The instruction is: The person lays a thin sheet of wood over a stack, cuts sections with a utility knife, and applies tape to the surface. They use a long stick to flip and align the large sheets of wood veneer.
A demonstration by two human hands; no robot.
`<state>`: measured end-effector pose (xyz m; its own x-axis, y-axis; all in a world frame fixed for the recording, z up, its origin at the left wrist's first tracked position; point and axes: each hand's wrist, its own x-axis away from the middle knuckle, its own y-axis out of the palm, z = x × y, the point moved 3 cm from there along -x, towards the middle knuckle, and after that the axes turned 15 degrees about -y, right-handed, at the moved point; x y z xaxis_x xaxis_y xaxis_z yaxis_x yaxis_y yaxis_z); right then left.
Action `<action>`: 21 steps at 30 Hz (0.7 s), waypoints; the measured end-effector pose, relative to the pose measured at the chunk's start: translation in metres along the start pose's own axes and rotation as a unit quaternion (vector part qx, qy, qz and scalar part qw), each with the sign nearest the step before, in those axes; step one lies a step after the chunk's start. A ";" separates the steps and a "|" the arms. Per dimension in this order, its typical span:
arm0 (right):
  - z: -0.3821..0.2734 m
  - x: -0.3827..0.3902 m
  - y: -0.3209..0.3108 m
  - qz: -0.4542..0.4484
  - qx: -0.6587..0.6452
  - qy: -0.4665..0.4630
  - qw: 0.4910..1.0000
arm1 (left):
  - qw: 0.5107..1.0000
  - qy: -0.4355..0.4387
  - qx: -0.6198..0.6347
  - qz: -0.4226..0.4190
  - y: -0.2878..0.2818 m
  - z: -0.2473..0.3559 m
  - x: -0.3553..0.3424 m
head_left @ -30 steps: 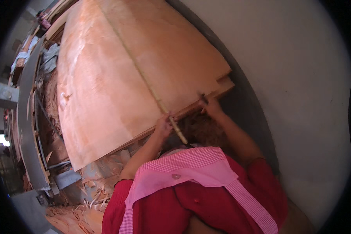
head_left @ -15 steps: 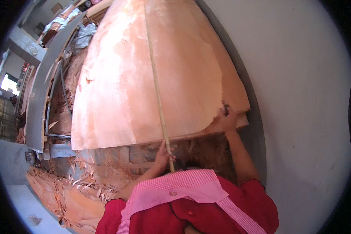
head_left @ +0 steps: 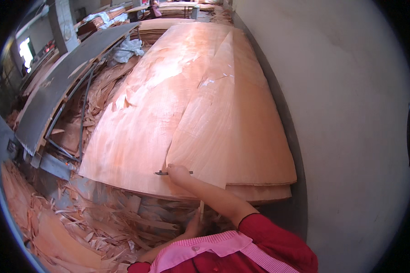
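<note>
A large stack of pale orange wood veneer sheets (head_left: 132,150) lies in front of me. The right part of the top sheet is a folded-over flap (head_left: 200,132), its free edge slanting up from my right hand. My right hand (head_left: 178,174) is closed at the flap's near corner, which it seems to pinch. It also grips a thin dark tool (head_left: 161,173), which sticks out on both sides of the fist. Low at the stack's near edge, my left hand (head_left: 194,225) is closed around a pale thin stick (head_left: 202,207). The stick's far length is hidden.
A plain wall (head_left: 341,113) runs close along the right side. Torn veneer scraps (head_left: 114,218) cover the floor at the near left. To the left, a long grey board (head_left: 73,73) leans on a metal frame. A crumpled plastic bag (head_left: 128,50) lies behind it.
My right hand has swung left from the right corner, bringing the top sheet's edge over. The stick that lay along the sheet now shows only its near end. My view has tilted up.
</note>
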<state>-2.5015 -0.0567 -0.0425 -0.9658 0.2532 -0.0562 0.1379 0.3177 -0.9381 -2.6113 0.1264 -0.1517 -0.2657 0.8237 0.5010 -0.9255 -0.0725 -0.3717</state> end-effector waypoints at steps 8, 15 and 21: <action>-0.016 -0.028 0.049 -0.082 -0.040 -0.010 0.996 | 0.979 0.183 0.089 -0.018 -0.042 0.058 0.000; -0.002 0.082 -0.080 0.278 -0.355 0.286 0.845 | 0.885 -0.047 0.398 -0.238 -0.098 0.106 -0.021; -0.021 0.125 -0.114 0.118 -0.421 0.399 0.806 | 0.911 0.252 0.279 -0.168 -0.108 0.150 -0.021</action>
<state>-2.6336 -0.0423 0.0643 -0.4894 0.7973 0.3533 0.7207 0.5979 -0.3509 -2.5461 0.0325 -0.0052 0.0858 0.9955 0.0394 -0.9623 0.0726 0.2623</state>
